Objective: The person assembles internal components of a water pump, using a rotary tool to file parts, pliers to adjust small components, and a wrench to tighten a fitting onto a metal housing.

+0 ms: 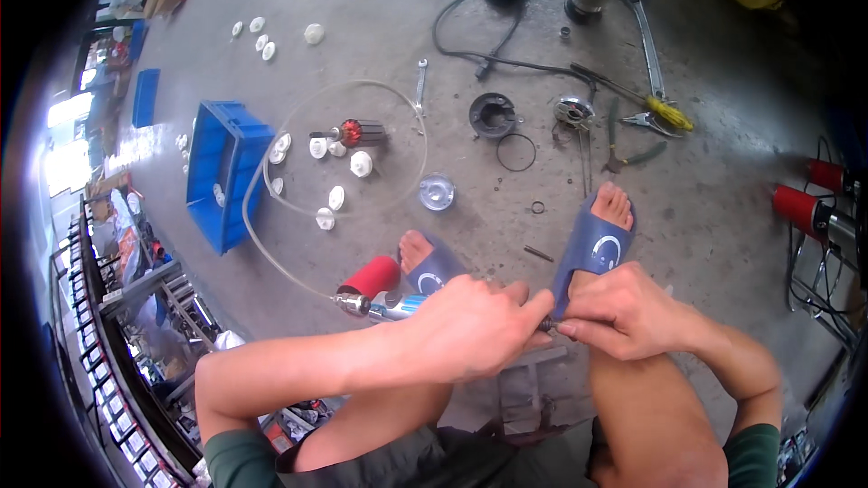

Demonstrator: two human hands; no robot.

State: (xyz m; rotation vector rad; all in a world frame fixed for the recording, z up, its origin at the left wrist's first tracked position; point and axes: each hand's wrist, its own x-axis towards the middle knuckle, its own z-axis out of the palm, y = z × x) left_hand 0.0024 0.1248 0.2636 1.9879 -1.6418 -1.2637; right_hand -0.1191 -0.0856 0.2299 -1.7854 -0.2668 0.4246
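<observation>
My left hand (475, 330) is wrapped round a blue and silver air tool (398, 306) in front of my knees. A pale, see-through hose (285, 268) runs from the metal coupling (351, 302) at its left end and loops across the floor. My right hand (624, 314) is closed, thumb and fingers pinching the dark, narrow tip (548, 325) at the tool's right end. My fingers partly hide the tip. Just beyond the tool lies a red cylinder (372, 276), beside my left sandal.
On the floor lie a motor rotor (363, 133), several white plastic caps (361, 164), a clear cup (437, 192), a black round housing (493, 115), pliers (647, 123), a yellow-handled screwdriver (669, 114) and wrenches (644, 41). A blue bin (206, 185) stands left; red-and-silver cylinders (800, 210) stand right.
</observation>
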